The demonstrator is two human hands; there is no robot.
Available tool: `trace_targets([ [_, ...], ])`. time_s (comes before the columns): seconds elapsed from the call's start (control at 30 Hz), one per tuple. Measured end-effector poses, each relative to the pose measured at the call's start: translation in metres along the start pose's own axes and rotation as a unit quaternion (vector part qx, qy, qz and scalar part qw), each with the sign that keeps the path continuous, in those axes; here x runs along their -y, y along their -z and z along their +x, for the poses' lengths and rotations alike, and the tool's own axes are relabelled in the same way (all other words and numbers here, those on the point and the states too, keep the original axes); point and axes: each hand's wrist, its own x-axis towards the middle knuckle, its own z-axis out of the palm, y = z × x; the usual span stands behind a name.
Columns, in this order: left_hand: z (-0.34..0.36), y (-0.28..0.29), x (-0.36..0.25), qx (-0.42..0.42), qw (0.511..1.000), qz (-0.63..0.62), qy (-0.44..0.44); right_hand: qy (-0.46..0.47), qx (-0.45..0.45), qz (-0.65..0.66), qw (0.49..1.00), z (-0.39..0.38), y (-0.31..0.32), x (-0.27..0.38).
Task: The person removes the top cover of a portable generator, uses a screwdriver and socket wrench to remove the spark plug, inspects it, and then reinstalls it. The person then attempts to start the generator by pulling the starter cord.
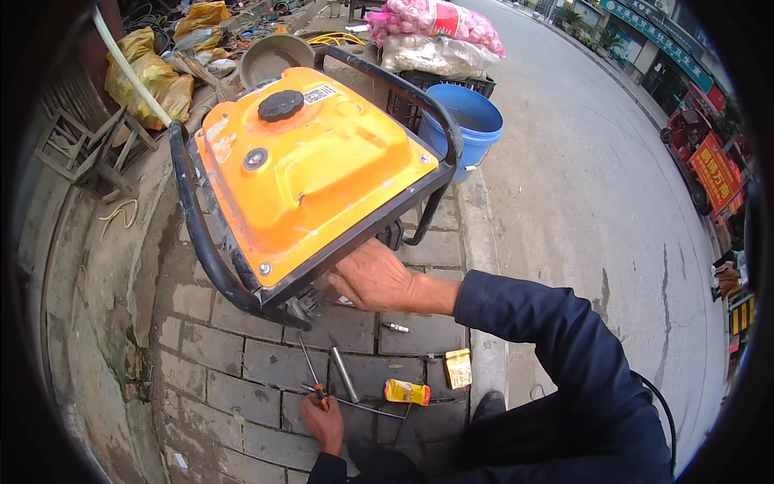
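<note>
A portable generator with an orange tank (pixel 322 173) and a black tube frame (pixel 187 202) stands before me. My right hand (pixel 372 278) reaches in under the tank's near edge; its fingertips are hidden among the engine parts. Low down, my left hand (pixel 322 425) is closed round the orange and black handle of a screwdriver (pixel 321 396), its shaft pointing up towards the engine. Beside it on the paving lie a metal tube (pixel 344 374) and a thin metal rod (pixel 367 408). A spark plug (pixel 397 327) lies below my right wrist.
A yellow and red packet (pixel 407 392) and a small gold-coloured box (pixel 458 369) lie on the paving bricks. Behind the generator stand a blue bucket (pixel 466 121), a round basin (pixel 272 58) and filled sacks (pixel 439 36). A wooden stool (pixel 93 153) is at the left. The road runs along the right.
</note>
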Motion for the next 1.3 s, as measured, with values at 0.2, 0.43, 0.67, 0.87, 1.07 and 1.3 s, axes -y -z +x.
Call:
trace_targets([
  [0.2, 0.001, 0.003, -0.009, 0.009, 0.999, 0.031, -0.005, -0.137, 0.003, -0.026, 0.99, -0.006, -0.024, -0.009],
  [0.43, 0.003, 0.002, -0.004, 0.006, 1.0, 0.018, -0.005, -0.369, 0.013, 0.052, 0.928, 0.012, -0.046, 0.0],
  [0.67, 0.004, 0.001, -0.003, 0.001, 1.0, 0.022, -0.003, -0.359, -0.058, 0.012, 0.931, 0.024, -0.049, 0.002],
  [0.87, 0.004, 0.002, -0.005, 0.001, 0.999, 0.036, 0.008, -0.379, -0.076, -0.012, 0.922, 0.023, -0.063, -0.001],
  [1.07, 0.008, 0.0, 0.004, -0.003, 1.0, 0.013, 0.0, -0.45, -0.076, 0.075, 0.887, 0.023, -0.063, -0.003],
  [1.3, 0.01, 0.001, 0.008, 0.0, 1.0, 0.019, 0.003, -0.402, -0.03, 0.004, 0.915, 0.029, -0.055, 0.001],
])
